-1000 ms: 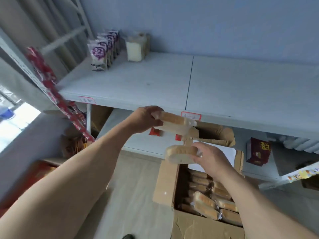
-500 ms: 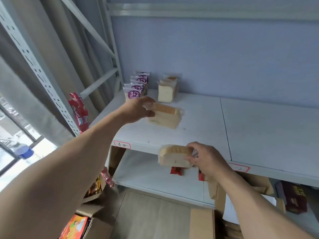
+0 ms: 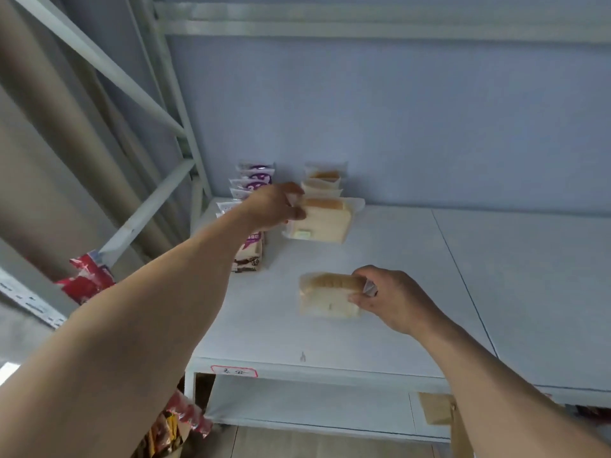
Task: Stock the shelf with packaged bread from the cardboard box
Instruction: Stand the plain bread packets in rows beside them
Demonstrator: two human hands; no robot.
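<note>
shelf: white board running left to right, mostly bare; stock sits only in its back-left corner.
purple row: purple-printed packs standing in a file front to back, at the far left.
bread row: clear-wrapped loaves standing just right of the purple row, going back to the wall.
left hand: reaches far in, fingers curled round the left end of a loaf.
far loaf: upright at the front of the bread row, long axis left to right; whether it rests on the board I cannot tell.
right hand: grips the right end of a second loaf, nearer the front edge.
near loaf: same left-right axis, well in front of the far loaf, so its slot probably lies straight ahead, away from the person.
</note>
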